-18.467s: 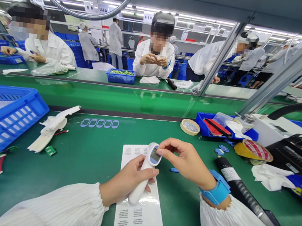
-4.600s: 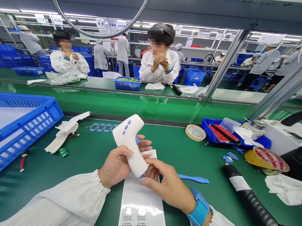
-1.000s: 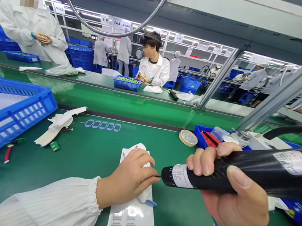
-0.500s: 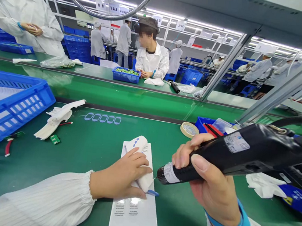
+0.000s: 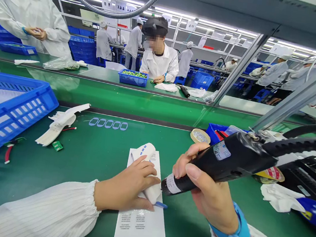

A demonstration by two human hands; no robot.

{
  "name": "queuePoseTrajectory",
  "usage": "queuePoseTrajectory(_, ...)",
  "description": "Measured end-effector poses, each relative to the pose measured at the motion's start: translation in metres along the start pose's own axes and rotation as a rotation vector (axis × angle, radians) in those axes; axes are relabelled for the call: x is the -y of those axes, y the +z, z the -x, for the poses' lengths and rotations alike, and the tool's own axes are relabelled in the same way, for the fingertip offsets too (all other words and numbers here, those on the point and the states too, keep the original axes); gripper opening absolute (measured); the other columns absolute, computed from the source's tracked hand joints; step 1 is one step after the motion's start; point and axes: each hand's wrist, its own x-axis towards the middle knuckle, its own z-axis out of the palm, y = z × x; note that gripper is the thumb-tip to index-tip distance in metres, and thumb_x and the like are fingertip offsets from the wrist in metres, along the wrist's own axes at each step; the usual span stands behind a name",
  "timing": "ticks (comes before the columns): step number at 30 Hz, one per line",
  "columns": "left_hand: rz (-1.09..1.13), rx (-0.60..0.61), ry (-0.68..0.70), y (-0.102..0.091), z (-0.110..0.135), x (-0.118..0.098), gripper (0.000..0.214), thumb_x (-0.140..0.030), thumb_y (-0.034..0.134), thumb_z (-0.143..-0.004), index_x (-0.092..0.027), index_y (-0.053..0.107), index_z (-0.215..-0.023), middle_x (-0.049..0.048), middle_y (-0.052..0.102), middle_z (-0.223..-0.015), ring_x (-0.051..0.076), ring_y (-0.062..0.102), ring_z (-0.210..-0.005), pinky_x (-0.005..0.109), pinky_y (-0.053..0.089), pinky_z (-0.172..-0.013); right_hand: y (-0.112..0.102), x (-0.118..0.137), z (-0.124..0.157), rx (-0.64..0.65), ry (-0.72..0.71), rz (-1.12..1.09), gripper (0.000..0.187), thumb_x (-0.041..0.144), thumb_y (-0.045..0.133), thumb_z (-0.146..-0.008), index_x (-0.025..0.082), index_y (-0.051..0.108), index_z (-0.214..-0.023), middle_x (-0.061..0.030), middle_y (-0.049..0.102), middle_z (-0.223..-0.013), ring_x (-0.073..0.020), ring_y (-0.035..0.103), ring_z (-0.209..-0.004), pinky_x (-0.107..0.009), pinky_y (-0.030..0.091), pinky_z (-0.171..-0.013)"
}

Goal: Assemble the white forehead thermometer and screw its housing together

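From the head camera I look along the bench from left. At far left is a blue plastic crate (image 5: 14, 121), and beside it lie white packing scraps (image 5: 57, 128), a small green circuit board (image 5: 57, 145) and red wires (image 5: 7, 153). Above them is a row of blue rings (image 5: 108, 124).

In the middle, my operator's left hand (image 5: 126, 182) lies over a white infrared thermometer (image 5: 146, 152) and grasps it, pressing it down on a printed paper sheet (image 5: 140, 229). The thermometer lies on its side on this sheet, with its blue buttons showing at the top. A blue plastic strip (image 5: 161, 205) sticks out beside its lower end.

The right hand (image 5: 207, 183) is clenched around a black electric screwdriver (image 5: 225, 162), and the tip comes very near the thermometer's lower part. The step in hand seems to be this fastening, and I judge it calls for a steady hold and a straight tip.

The tip is too small to see well, so I cannot tell if it touches. The left fingers (image 5: 150, 177) hide any screw hole.

At right are a tape roll (image 5: 200, 136) and a white cloth (image 5: 280, 198).
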Motion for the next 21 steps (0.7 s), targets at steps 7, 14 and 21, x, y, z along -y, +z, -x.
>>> queuePoseTrajectory(7,-0.007,-0.012,0.014,0.002,0.001,0.002,0.054,-0.056,0.057,-0.076,-0.022,0.053,-0.117,0.0088,0.054,-0.118,0.024,0.047,-0.117,0.054,0.013,-0.116,0.002,-0.002,-0.003,0.093,-0.002,0.012,0.021,0.035,0.064,-0.079,0.023,0.048,-0.084,0.0042,0.051,-0.067,-0.0124,0.048,-0.06,-0.03,0.042,-0.058)
queuePoseTrajectory(14,0.008,-0.017,0.02,0.002,0.0,0.001,0.054,-0.054,0.059,-0.075,-0.021,0.054,-0.117,0.0114,0.055,-0.119,0.026,0.049,-0.114,0.059,0.013,-0.114,0.003,-0.009,-0.007,0.14,0.02,0.005,0.021,0.035,0.063,-0.079,0.021,0.047,-0.08,0.004,0.05,-0.066,-0.0126,0.047,-0.06,-0.031,0.042,-0.058)
queuePoseTrajectory(21,0.034,-0.013,-0.002,-0.001,0.002,-0.002,0.05,-0.053,0.058,-0.077,-0.023,0.05,-0.116,0.007,0.056,-0.115,0.022,0.046,-0.116,0.054,0.01,-0.116,-0.019,0.029,0.004,0.232,-0.005,0.149,0.021,0.034,0.059,-0.083,0.027,0.044,-0.095,0.0023,0.055,-0.074,-0.0153,0.053,-0.065,-0.033,0.047,-0.062)
